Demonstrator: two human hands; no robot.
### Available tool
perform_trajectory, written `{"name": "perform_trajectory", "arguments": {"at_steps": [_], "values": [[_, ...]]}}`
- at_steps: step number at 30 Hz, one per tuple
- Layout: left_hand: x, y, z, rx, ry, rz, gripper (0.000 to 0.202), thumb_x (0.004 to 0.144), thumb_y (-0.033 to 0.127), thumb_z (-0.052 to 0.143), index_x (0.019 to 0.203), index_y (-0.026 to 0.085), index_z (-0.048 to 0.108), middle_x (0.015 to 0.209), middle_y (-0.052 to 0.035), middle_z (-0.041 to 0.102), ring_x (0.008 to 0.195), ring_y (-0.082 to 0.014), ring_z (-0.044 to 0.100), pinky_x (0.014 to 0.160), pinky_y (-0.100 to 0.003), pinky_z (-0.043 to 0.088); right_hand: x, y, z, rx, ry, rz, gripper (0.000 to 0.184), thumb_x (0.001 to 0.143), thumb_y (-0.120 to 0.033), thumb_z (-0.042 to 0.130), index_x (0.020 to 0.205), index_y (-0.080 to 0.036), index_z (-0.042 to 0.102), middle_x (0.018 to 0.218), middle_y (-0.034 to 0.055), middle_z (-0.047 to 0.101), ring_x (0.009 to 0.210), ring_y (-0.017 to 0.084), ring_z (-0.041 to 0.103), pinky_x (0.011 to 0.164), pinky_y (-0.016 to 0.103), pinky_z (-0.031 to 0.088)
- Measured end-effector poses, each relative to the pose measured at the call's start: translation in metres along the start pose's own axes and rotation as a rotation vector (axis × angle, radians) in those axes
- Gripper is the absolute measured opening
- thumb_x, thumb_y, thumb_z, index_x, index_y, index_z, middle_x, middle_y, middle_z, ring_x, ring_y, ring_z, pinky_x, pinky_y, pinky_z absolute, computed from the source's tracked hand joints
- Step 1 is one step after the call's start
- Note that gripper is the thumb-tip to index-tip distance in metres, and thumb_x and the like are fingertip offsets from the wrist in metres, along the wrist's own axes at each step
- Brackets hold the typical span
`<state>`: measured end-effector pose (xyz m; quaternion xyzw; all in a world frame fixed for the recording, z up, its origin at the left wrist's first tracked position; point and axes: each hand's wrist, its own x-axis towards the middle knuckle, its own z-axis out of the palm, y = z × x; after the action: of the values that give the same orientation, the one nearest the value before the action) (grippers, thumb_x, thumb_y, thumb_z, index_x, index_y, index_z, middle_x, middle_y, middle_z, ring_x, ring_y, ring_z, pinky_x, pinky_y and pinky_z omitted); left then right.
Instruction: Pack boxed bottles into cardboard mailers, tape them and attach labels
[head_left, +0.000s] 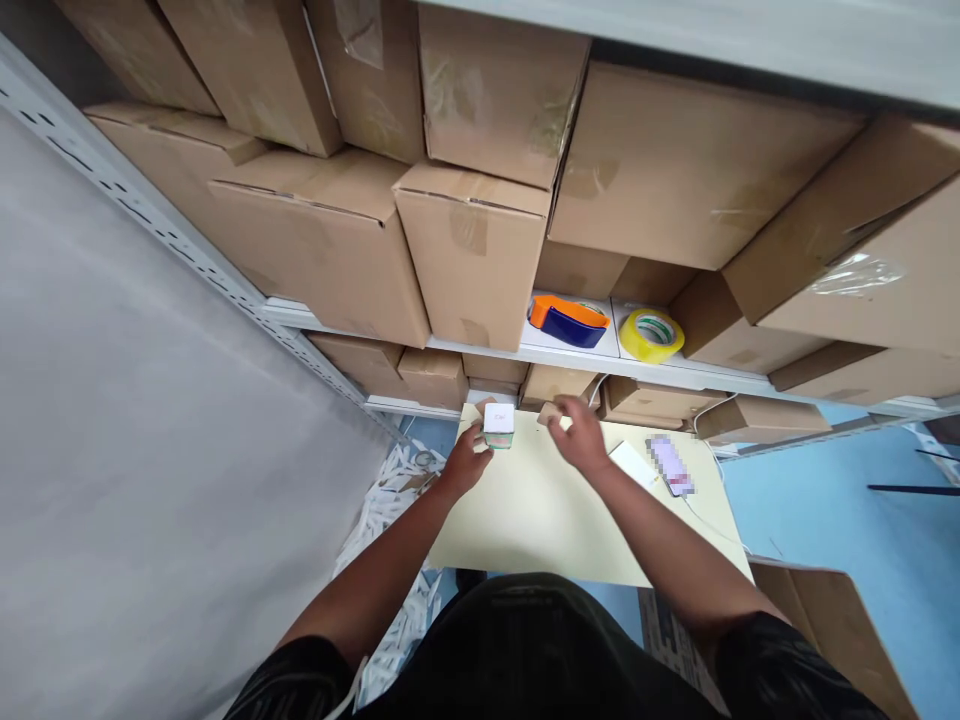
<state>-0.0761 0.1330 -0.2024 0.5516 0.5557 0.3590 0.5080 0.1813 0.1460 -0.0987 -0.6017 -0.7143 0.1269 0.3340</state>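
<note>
A small box (499, 424) with a white top and a greenish front stands near the far edge of the pale yellow table (517, 520). My left hand (466, 462) grips it from the left, fingers and thumb closed about its near left corner. To the right, my right hand (579, 436) pinches a small brown cardboard piece (549, 412) between thumb and fingers. Another bit of brown cardboard (484, 406) shows behind the box, partly hidden by it.
A phone (670, 466) and a white pad (634, 464) lie on the table's right side. Above, a shelf holds an orange and blue tape dispenser (570, 320), a yellow tape roll (651, 334) and several cartons (472, 255). White paper strips (390, 540) heap at the left.
</note>
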Motion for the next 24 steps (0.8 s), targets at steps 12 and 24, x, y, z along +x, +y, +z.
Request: {"name": "perform_trajectory", "arguments": {"at_steps": [12, 24], "values": [[-0.098, -0.008, -0.056, 0.168, 0.000, 0.024, 0.033, 0.083, 0.037, 0.064, 0.113, 0.022, 0.066, 0.125, -0.0104, 0.067, 0.107, -0.0247, 0.071, 0.083, -0.036, 0.060, 0.155, -0.035, -0.084, -0.553, -0.007, 0.042, 0.037, 0.088, -0.036, 0.059, 0.115, -0.013, 0.071, 0.129, 0.0197, 0.062, 0.119, 0.038, 0.052, 0.105, 0.052, 0.040], [-0.102, 0.000, -0.060, 0.180, -0.061, 0.029, 0.035, 0.081, 0.041, 0.061, 0.108, 0.021, 0.066, 0.120, -0.0096, 0.069, 0.099, -0.0234, 0.072, 0.083, -0.036, 0.059, -0.024, -0.029, -0.100, -0.338, 0.224, 0.006, 0.047, 0.096, -0.046, 0.055, 0.136, -0.021, 0.062, 0.148, 0.0150, 0.052, 0.136, 0.033, 0.047, 0.113, 0.051, 0.042]]}}
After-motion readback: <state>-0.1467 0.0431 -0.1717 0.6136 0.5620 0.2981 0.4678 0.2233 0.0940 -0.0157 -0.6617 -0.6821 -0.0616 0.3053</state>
